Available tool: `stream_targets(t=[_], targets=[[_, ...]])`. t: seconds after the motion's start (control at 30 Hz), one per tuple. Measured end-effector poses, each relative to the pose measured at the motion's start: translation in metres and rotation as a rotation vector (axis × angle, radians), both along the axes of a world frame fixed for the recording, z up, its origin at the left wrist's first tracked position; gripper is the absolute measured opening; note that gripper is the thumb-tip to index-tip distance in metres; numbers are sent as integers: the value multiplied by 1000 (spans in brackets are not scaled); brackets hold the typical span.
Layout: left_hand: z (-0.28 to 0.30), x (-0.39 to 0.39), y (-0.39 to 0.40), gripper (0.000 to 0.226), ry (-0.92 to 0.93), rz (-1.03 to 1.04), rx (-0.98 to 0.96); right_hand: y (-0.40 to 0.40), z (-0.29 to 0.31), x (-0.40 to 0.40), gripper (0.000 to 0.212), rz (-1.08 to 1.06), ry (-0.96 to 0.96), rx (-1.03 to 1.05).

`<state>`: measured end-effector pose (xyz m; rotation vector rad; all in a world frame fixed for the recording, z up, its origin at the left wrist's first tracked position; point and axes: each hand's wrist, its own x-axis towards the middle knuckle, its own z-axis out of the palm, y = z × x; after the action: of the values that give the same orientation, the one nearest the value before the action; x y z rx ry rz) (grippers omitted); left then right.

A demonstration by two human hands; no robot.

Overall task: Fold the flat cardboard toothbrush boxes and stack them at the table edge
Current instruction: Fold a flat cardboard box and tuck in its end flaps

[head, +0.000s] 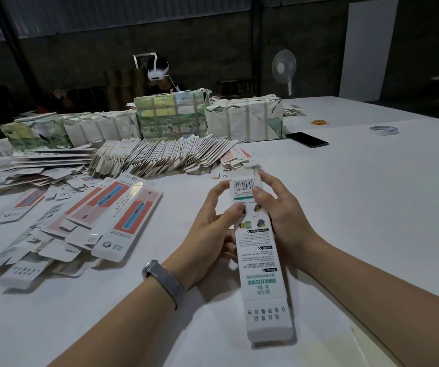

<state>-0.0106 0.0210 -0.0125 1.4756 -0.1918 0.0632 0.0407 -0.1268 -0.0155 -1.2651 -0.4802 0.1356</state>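
Note:
A long white toothbrush box with a barcode at its far end and green lettering lies lengthwise between my hands, above the white table. My left hand grips its left side, thumb on the printed face. My right hand holds the right side, thumb pressed near the barcode. The near end flap hangs open toward me. Folded boxes with red and blue toothbrush pictures lie in a loose heap at the left. A long fanned row of flat boxes runs across the middle of the table.
Wrapped bundles of stock stand behind the flat row. A black phone, a tape roll and an orange ring lie at the far right. A person with a head-worn device sits opposite. A fan stands behind.

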Motion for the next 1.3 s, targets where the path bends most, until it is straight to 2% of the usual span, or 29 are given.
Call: stream_targets(t=[0.4, 0.87, 1.13, 1.3], targets=[[1, -1, -1, 30, -8, 14, 5, 0, 1, -1, 8, 22, 62, 40], [0, -1, -2, 29, -33, 24, 62, 3, -1, 2, 10, -73, 55, 80], [-5, 3, -2, 29, -22, 17, 70, 0, -4, 5, 30, -96, 6, 69], [-9, 6, -1, 45, 7, 25, 101, 2, -4, 6, 25, -99, -9, 31]])
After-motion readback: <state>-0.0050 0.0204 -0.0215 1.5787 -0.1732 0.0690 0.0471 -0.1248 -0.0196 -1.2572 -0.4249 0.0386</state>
